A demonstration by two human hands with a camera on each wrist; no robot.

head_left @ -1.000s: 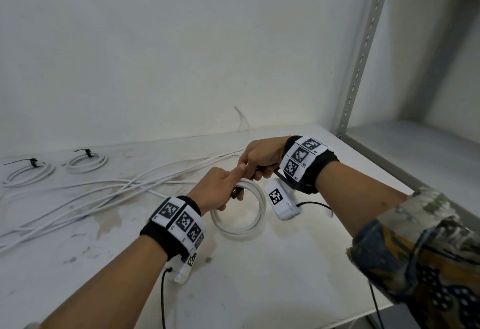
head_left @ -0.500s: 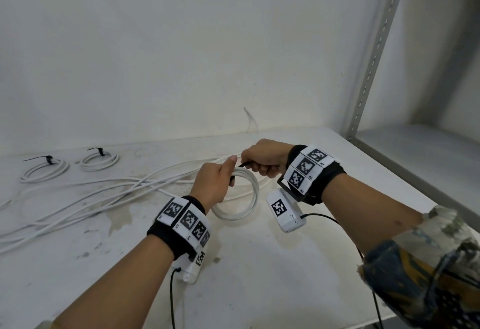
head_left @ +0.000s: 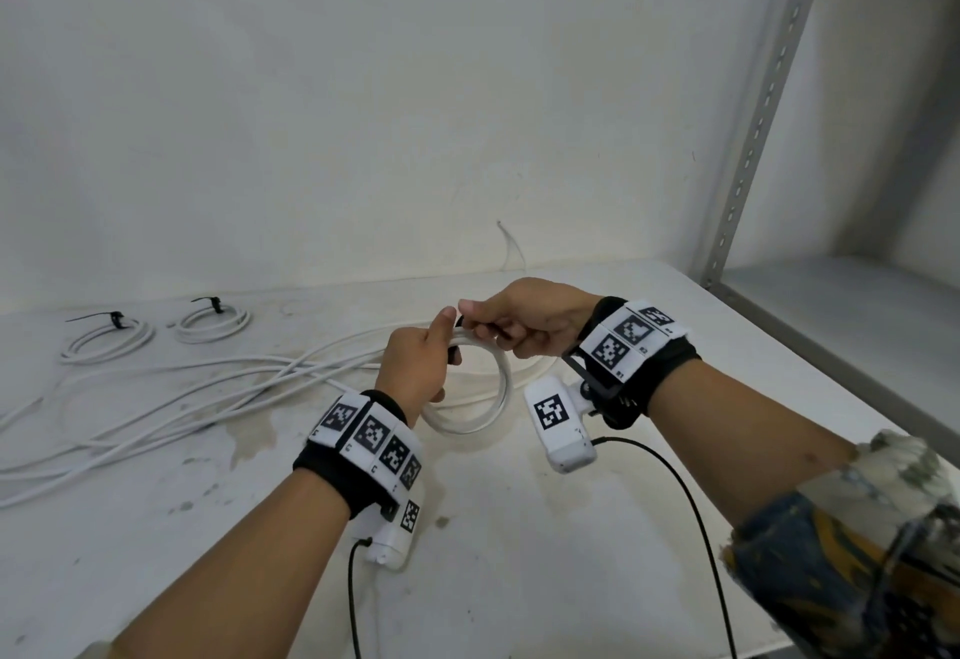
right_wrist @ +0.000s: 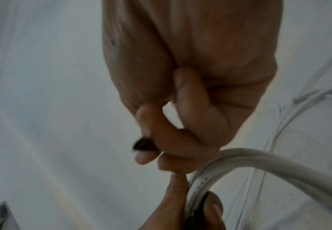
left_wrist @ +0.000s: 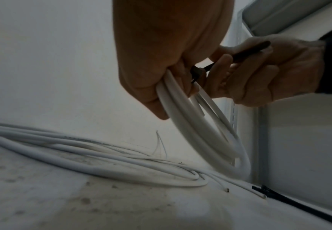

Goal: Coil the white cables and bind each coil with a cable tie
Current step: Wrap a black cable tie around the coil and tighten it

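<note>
Left hand: your left hand was clamped round the round coil of white plastic cable, pinning its loops so they could not spring apart
Right hand: your right hand pinched the thin black plastic cable tie tail, likely to cinch it
Coil: it hung between your hands, at 3 o'clock of the left
Loose cables: the long white cables lay at 9 o'clock

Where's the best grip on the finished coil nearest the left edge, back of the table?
Judging from the head view: the bound coil lies flat, its black cable tie at the far rim. Come from above and pinch the strands beside the tie, where they are cinched together; elsewhere the loops could spread between the fingers.
</note>
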